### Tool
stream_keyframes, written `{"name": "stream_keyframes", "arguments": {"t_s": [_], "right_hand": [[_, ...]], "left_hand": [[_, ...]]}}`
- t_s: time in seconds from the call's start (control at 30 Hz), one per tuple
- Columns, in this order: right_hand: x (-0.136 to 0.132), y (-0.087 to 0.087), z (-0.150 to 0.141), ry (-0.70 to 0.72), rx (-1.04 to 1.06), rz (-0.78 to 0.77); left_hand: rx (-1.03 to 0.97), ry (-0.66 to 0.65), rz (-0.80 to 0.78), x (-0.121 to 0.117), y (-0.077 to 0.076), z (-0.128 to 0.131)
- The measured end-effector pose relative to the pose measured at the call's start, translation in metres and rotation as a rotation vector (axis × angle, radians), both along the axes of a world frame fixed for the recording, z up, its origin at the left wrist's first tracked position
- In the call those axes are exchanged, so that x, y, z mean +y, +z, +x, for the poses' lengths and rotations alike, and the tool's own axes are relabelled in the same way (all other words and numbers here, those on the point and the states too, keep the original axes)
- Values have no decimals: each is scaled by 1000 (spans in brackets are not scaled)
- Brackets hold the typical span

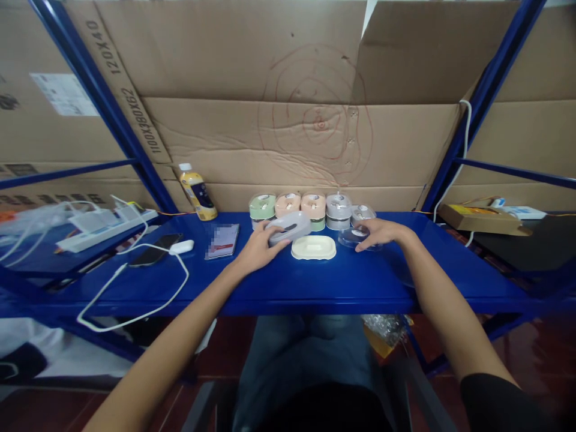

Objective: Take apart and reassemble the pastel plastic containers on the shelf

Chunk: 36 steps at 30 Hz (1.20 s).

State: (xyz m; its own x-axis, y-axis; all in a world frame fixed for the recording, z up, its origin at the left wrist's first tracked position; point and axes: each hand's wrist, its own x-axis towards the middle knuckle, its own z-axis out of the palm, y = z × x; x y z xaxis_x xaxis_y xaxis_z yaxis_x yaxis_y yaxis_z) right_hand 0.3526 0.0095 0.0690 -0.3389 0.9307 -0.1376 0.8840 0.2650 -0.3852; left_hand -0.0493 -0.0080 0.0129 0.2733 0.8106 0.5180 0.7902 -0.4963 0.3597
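Head view: my left hand (258, 251) has its fingers opened partway, about as wide as the piece they're on, and they've got hold of the left end of a pale grey oval container part (294, 226) with a dark slot in it. It's tilted, just above and left of a cream oval tray (314, 248). Can't tell if it touches the rim.

The right hand (384, 231) is reaching in from the other side, fingers loosely curled and part open around a clear plastic shell (345, 239), right of the tray. Can't tell if that's a real pinch or just a fingertip resting on it.

Stepwise, I'd call this handling loose container parts around the tray. Any move from here calls for a steady left hold, levelling the grey part before it meets anything, plus a light touch on the right, cause thin clear plastic probably flexes and slides.

Watch the back too: green (262, 207), peach and grey tubs stand in a row near the rear edge of the blue bench (274, 288), really close to both hands. Towards the left edge there's a lit phone (222, 241), a dark phone (156, 250) with a white cable (188, 273) beside it, and a yellow bottle (198, 193) near the back left corner.
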Motion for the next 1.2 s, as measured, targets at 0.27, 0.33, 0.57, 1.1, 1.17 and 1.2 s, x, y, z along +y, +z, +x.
{"name": "stream_keyframes", "arguments": {"t_s": [0.27,0.33,0.57,1.1,1.17,1.2], "right_hand": [[0,-2,-8,-5,207,450],[0,-7,-18,29,249,509],[0,-26,-56,226,307,484],[-12,-33,-84,296,201,391],[-13,-31,-85,283,186,391],[-14,-30,-85,277,181,391]], "left_hand": [[119,-399,-110,12,9,55],[112,-425,-140,18,5,58],[-30,-441,-189,24,-1,58],[-174,-459,-248,12,-16,75],[-135,-455,-225,11,-17,76],[-116,-453,-223,10,-18,76]]}}
